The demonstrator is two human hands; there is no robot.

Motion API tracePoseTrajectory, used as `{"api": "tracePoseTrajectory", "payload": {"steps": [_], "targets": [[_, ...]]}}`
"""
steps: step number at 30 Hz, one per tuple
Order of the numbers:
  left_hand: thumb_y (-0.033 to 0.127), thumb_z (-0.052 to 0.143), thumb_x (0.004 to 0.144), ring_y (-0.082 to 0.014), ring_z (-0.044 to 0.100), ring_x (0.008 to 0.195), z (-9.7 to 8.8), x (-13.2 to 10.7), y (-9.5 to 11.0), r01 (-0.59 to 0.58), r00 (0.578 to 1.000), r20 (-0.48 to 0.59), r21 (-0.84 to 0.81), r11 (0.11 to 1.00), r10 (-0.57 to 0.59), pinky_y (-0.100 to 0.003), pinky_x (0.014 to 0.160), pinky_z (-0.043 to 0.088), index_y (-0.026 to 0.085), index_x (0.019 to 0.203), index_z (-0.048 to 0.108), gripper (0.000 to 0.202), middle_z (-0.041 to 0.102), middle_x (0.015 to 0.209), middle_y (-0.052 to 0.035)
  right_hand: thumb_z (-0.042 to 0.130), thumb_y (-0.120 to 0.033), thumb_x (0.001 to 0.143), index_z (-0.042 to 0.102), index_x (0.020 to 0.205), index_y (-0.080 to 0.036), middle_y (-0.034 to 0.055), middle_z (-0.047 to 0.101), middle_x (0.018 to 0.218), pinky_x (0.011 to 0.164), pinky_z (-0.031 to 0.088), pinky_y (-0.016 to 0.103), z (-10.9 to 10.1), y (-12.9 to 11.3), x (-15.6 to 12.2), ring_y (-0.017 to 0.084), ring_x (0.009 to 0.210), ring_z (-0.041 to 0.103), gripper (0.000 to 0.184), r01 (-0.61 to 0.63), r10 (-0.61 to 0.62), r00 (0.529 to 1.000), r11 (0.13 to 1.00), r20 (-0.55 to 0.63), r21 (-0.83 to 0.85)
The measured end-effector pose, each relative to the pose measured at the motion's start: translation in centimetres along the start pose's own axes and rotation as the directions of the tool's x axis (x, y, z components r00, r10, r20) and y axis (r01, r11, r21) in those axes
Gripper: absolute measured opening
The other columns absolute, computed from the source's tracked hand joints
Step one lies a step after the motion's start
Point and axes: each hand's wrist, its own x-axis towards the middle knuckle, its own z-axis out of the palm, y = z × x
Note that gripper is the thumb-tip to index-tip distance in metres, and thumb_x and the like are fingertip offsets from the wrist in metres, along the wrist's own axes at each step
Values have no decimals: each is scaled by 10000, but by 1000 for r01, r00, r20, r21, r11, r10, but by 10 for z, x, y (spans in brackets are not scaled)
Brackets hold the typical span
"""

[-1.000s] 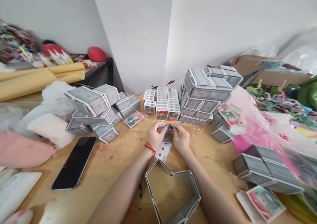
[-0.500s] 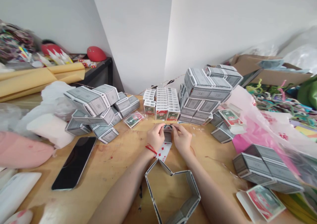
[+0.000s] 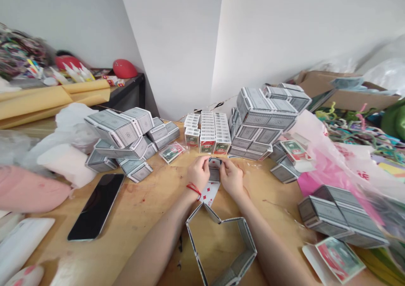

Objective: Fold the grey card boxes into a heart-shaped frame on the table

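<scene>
My left hand (image 3: pixel 198 173) and my right hand (image 3: pixel 232 177) meet at the middle of the wooden table (image 3: pixel 142 210), both closed on a small stack of playing cards (image 3: pixel 214 169) held between their fingertips. A red string circles my left wrist. A face-up card with red pips (image 3: pixel 209 192) lies just under the hands. Nearer to me, between my forearms, stands a ring of grey-backed cards (image 3: pixel 221 244) joined edge to edge.
Grey card blocks are piled at the left (image 3: pixel 123 138) and at the back right (image 3: pixel 265 117), with boxed decks (image 3: pixel 209 132) between them. A black phone (image 3: pixel 98 206) lies at the left. More blocks (image 3: pixel 341 220), pink plastic (image 3: pixel 319 168) and a deck box (image 3: pixel 338 258) sit at the right.
My hands have shifted very slightly while working the cards between the fingertips; a card face with red print now shows at the top of the stack.
</scene>
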Motion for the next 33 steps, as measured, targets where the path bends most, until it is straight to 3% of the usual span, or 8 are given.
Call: {"api": "tracePoseTrajectory", "payload": {"steps": [7, 13, 17, 24, 27, 30, 33], "targets": [[151, 463, 832, -174, 645, 832, -1, 2, -1, 75, 997, -6, -16, 997, -75, -294, 748, 502, 170, 908, 640, 193, 691, 872, -75, 397, -182, 799, 619, 1025, -211, 43, 709, 874, 686, 505, 283, -6, -5, 3, 185, 746, 663, 318, 42, -40, 998, 998, 42, -46], [219, 541, 800, -160, 644, 816, 0, 3, -1, 94, 996, 11, -87, 992, -93, -279, 748, 507, 179, 881, 648, 140, 692, 869, -61, 435, -243, 814, 631, 979, -212, 46, 705, 914, 731, 508, 291, -1, 3, 3, 186, 808, 663, 258, 13, -15, 1000, 994, 17, 109], [259, 586, 771, -154, 646, 747, -1, 3, 3, 116, 993, 20, -76, 990, -115, -266, 699, 510, 176, 813, 655, 116, 694, 796, -52, 474, -281, 809, 652, 897, -218, 39, 711, 865, 709, 509, 292, -1, 6, 3, 186, 761, 663, 208, 8, -10, 1000, 992, 12, 127], [132, 484, 805, -170, 646, 793, -1, 0, 6, 57, 998, 19, -24, 998, -56, -285, 726, 503, 174, 871, 651, 184, 696, 848, -69, 453, -230, 798, 664, 826, -215, 40, 708, 818, 700, 483, 297, -3, 1, 3, 192, 746, 646, 213, -33, 35, 999, 996, -21, 81], [97, 456, 803, -171, 639, 823, -1, 1, 4, 41, 999, 39, -75, 996, -39, -295, 754, 501, 185, 890, 642, 223, 689, 870, -61, 464, -249, 790, 659, 792, -202, 49, 701, 798, 711, 470, 313, -2, 1, 4, 199, 748, 635, 201, -109, 115, 993, 983, -34, 148], [141, 469, 816, -161, 634, 847, -1, 4, 3, 85, 996, 59, -260, 962, -72, -287, 770, 506, 190, 945, 618, 203, 677, 903, -60, 514, -311, 769, 642, 763, -185, 54, 687, 772, 711, 470, 320, 0, 3, 6, 197, 739, 623, 180, -235, 258, 966, 905, -17, 354], [205, 529, 801, -151, 638, 814, -1, 7, 4, 204, 979, 88, -481, 853, -184, -280, 732, 524, 183, 1113, 520, 313, 661, 921, -71, 591, -388, 716, 619, 766, -172, 44, 668, 737, 649, 489, 307, 3, 3, 8, 177, 674, 612, 223, -357, 405, 911, 687, 75, 633]]}}
